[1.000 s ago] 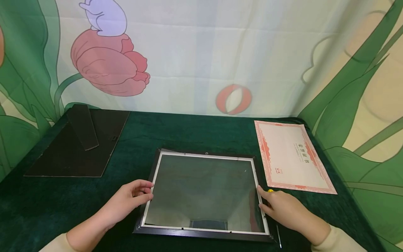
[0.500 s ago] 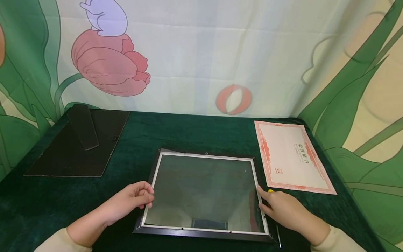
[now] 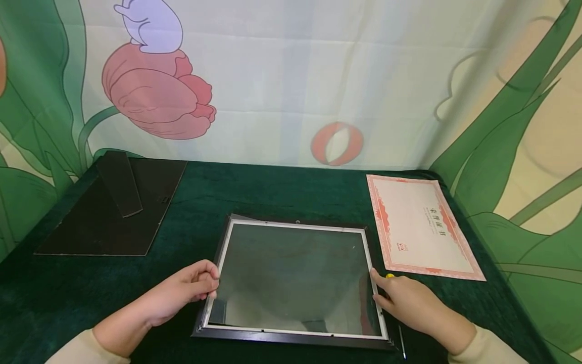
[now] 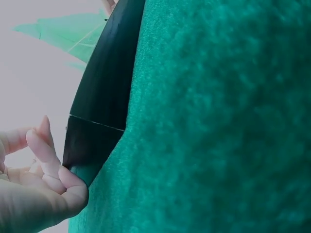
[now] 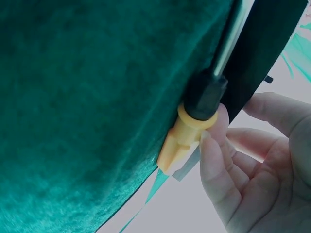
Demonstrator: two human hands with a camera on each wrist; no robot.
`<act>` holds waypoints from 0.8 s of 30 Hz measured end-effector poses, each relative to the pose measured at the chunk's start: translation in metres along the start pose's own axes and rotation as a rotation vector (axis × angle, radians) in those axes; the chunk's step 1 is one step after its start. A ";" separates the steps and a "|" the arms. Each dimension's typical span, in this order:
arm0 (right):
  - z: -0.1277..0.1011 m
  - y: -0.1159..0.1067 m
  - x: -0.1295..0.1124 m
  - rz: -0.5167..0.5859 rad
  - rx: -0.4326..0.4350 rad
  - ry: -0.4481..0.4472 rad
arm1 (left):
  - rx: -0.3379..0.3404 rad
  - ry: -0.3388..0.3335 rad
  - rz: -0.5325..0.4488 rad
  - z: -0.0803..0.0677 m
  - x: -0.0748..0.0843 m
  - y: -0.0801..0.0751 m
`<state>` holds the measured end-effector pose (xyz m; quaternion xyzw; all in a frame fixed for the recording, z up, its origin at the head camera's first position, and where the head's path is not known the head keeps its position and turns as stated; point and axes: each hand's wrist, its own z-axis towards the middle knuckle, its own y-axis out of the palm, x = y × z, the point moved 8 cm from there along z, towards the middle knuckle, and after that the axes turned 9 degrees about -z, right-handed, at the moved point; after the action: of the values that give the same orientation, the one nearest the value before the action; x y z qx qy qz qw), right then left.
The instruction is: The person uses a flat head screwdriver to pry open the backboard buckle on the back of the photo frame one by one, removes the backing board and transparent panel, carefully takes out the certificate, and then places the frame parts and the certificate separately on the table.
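A black picture frame (image 3: 254, 334) lies back side up in front of me, with a white inner rim and a sheet of glass (image 3: 295, 278) inside it. At its left side my left hand (image 3: 188, 285) holds the edge with curled fingers; in the left wrist view the thumb (image 4: 73, 187) touches the frame's outer side. My right hand (image 3: 409, 301) holds the opposite edge, index finger on the rim. Beside the right fingers lies a screwdriver (image 5: 187, 136) with a yellow and black handle, mostly covered by the hand in the head view.
At the left lies a black backing board (image 3: 104, 222) with its stand leg (image 3: 120, 184). A red-bordered certificate (image 3: 423, 227) lies at the right. Dark green cloth (image 3: 273, 189) covers the table, and a printed curtain (image 3: 263, 91) hangs behind it.
My left fingers have curled in more and moved slightly down along the frame's left edge. Reflections in the glass have shifted. The right hand and the frame have stayed in place.
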<state>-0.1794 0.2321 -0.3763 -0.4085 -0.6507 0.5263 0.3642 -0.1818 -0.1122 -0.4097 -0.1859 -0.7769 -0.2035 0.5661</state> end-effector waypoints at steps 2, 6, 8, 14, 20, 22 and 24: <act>0.000 0.000 0.000 -0.001 0.004 -0.003 | -0.010 -0.007 -0.047 0.000 -0.001 0.000; -0.001 -0.001 0.000 -0.003 0.015 -0.006 | -0.027 -0.029 -0.152 -0.001 -0.004 -0.002; -0.001 -0.002 0.000 0.000 0.013 -0.006 | -0.037 -0.037 -0.204 -0.002 -0.005 -0.003; -0.002 -0.001 0.000 0.011 0.003 -0.013 | -0.081 -0.054 -0.270 -0.006 -0.007 -0.005; -0.001 0.001 0.000 0.010 -0.005 -0.008 | -0.118 -0.035 -0.131 -0.011 -0.003 -0.009; -0.001 0.001 0.000 0.008 -0.014 0.005 | -0.122 -0.029 -0.130 -0.015 -0.002 -0.012; -0.001 0.001 0.001 0.005 -0.020 0.015 | -0.127 -0.017 -0.134 -0.019 -0.002 -0.017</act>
<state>-0.1787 0.2333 -0.3775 -0.4177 -0.6521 0.5178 0.3636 -0.1755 -0.1369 -0.4079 -0.1707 -0.7779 -0.2884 0.5316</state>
